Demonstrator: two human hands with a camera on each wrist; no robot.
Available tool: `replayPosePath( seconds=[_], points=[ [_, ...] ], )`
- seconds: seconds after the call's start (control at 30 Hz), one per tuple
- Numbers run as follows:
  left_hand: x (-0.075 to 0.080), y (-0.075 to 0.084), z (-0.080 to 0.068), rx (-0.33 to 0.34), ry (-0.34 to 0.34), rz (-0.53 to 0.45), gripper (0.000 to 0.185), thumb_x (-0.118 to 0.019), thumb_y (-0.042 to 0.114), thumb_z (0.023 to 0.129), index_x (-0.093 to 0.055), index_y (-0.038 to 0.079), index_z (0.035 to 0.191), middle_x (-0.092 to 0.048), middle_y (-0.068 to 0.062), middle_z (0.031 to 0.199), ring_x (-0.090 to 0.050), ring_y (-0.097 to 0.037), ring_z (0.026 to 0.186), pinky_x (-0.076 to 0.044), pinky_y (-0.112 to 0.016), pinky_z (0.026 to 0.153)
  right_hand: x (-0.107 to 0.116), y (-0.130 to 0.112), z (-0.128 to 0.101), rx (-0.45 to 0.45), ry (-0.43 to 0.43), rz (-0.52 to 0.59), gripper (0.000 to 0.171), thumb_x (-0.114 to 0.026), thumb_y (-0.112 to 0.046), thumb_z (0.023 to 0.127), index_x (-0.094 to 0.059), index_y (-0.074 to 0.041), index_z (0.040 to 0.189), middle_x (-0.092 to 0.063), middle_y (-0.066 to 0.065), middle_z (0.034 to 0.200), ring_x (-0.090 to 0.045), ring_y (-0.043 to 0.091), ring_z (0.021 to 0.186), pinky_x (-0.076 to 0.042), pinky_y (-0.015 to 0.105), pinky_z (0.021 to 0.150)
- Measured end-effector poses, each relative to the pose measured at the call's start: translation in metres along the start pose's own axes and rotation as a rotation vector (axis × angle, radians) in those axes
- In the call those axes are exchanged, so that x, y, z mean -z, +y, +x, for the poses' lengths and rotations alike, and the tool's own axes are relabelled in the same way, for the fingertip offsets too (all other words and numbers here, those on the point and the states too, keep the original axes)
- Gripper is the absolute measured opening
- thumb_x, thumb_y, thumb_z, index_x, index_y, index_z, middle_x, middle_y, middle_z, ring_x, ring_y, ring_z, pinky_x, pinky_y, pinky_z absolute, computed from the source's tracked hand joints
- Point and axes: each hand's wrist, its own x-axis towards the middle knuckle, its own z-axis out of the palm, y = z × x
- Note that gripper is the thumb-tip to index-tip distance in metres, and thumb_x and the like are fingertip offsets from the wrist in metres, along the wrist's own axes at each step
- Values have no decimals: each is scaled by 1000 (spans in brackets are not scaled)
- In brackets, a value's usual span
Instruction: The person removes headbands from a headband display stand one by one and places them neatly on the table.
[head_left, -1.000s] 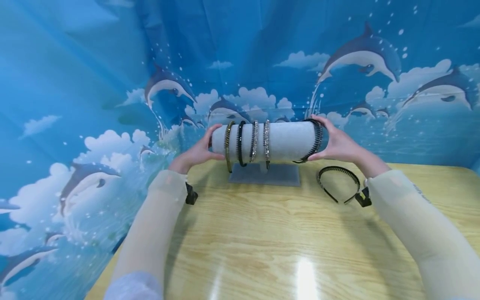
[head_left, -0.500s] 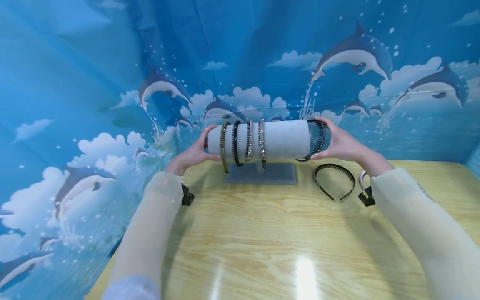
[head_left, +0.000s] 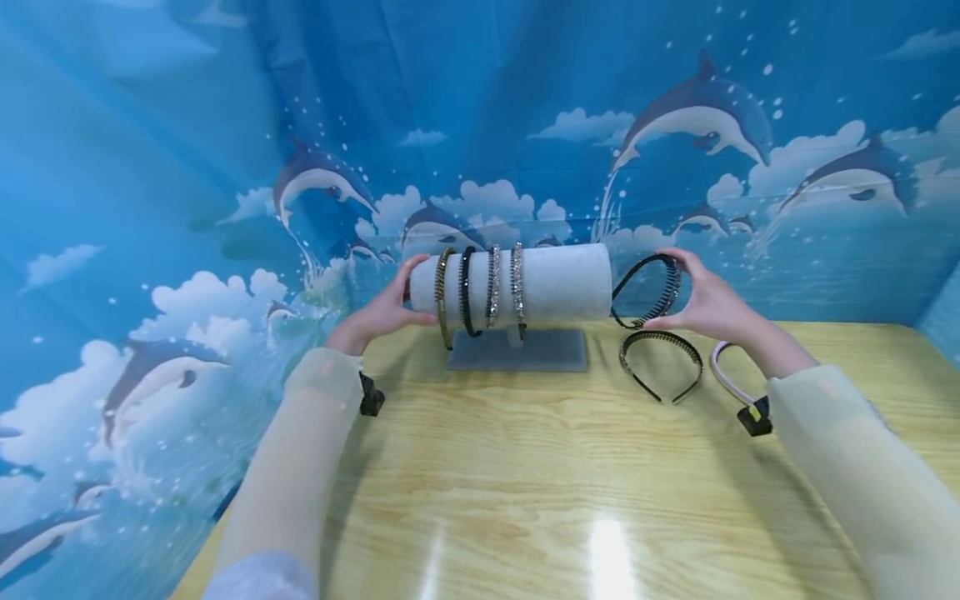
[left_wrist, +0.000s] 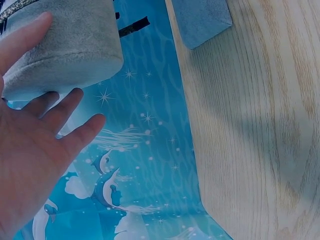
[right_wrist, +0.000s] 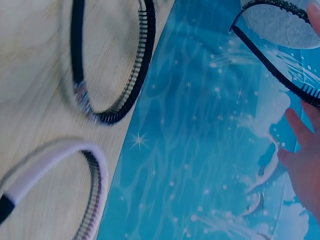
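A grey plush headband display stand (head_left: 566, 282) has a horizontal roll on a flat base, with several headbands on its left half. My left hand (head_left: 378, 315) grips the roll's left end, thumb in front; in the left wrist view its other fingers spread beside the end face. In my right hand (head_left: 712, 304) is a black toothed headband (head_left: 669, 287), held between thumb and fingers just off the roll's right end. On the roll sit a gold headband (head_left: 441, 296), a black one (head_left: 466, 292) and two silver glittery ones, including the rightmost headband (head_left: 517, 287).
Another black toothed headband (head_left: 662, 335) lies on the wooden table (head_left: 480, 467) right of the stand's base (head_left: 551, 354). Beside it is a pale pink headband (right_wrist: 50, 155), partly hidden by the right wrist in the head view. A blue dolphin-print cloth (head_left: 450, 100) hangs behind the table.
My right hand has moved right, drawing the black headband off the roll's right end. The left hand stays at the left end. More of the pink headband shows.
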Motion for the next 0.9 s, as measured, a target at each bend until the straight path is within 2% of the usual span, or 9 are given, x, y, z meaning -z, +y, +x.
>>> replayPosePath(
  seconds=[0.23,0.5,0.73,0.9],
  points=[
    [0,0,0,-5,8,-7,97,-71,1,88,-7,28,155,-22,-14,151,-34,-35,132,-38,-52,98,13,6,-26,-50,64,-2,120,-87,-31,73,0,-10,153,-13,34,152,-18,52,136,-23,71,98],
    [-1,0,-1,-8,8,-7,98,-70,-1,88,-6,28,156,-23,-15,151,-33,-35,133,-38,-52,99,34,19,-65,-131,106,-39,117,-84,-32,77,0,-10,155,-12,35,151,-17,56,134,-23,74,92],
    [0,-3,1,-26,-4,-14,98,-70,-2,88,-5,27,156,-24,-15,149,-34,-35,132,-38,-52,99,47,35,-91,-124,180,-41,112,-83,-25,79,-5,-8,156,-15,35,151,-15,58,133,-18,76,93],
    [0,-3,1,-17,-5,-10,97,-70,-1,88,-5,27,156,-23,-14,150,-33,-34,132,-37,-52,100,53,46,-103,-114,200,-78,108,-83,-24,79,-9,-8,157,-20,35,146,-20,59,127,-21,75,88]
  ],
)
